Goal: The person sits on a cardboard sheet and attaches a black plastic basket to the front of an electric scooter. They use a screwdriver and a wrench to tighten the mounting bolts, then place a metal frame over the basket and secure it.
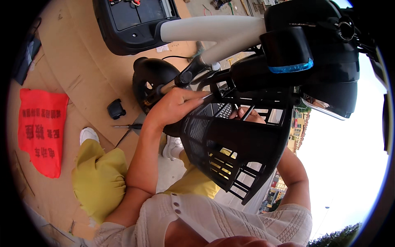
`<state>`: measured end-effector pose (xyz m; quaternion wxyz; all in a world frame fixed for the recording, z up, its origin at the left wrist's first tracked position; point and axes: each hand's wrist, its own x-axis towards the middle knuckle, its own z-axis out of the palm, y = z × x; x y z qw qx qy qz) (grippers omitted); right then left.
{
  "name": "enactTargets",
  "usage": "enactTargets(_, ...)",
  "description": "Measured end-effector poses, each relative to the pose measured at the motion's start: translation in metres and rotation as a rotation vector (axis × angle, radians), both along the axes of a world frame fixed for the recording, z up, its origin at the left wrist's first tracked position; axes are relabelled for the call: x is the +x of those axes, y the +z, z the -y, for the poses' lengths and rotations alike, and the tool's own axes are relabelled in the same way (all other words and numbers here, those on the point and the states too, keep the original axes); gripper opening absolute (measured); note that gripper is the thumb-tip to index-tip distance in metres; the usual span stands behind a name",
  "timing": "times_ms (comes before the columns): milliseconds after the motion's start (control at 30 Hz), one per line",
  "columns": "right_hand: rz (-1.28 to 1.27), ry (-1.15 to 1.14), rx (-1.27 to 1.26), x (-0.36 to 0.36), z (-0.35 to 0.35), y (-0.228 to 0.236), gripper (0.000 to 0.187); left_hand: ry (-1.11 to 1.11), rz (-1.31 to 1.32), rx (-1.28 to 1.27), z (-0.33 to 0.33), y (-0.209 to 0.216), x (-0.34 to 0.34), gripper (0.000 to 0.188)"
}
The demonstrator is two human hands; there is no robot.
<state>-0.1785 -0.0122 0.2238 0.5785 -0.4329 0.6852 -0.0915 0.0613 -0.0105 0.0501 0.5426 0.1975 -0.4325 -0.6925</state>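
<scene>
nearest, the person's yellow trousers (98,177) and white shoes (88,133) show above flattened cardboard (78,70) on the floor. just beyond, a black plastic basket (230,144) with slatted, open-grid walls hangs at the front of a scooter (304,53); nothing can be made out inside it but the person's own fingers. the left hand (175,108) curls over the basket's left rim, fingers closed on the edge, with what looks like a thin tool pointing toward the mount. the right hand (249,116) reaches inside the basket near its back wall; whether it grips anything cannot be told, since the slats hide most of it. left of the basket lie a screwdriver (123,126) and a small black part (116,108) on the cardboard, with a red printed bag (41,131) farther left. beyond stand the black front wheel (154,78) and the scooter's grey frame tube (205,29).
</scene>
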Motion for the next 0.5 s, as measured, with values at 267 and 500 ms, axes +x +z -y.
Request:
enactTargets(267,0.192,-0.007,0.028,0.002,0.002,-0.003,0.018,0.003,-0.003,0.060,-0.003,-0.006,-0.003,0.032)
enactTargets(500,-0.855,0.806,-0.714,0.009,-0.019,-0.009,0.023,0.014,-0.002,0.094,-0.006,-0.004,-0.005,0.031)
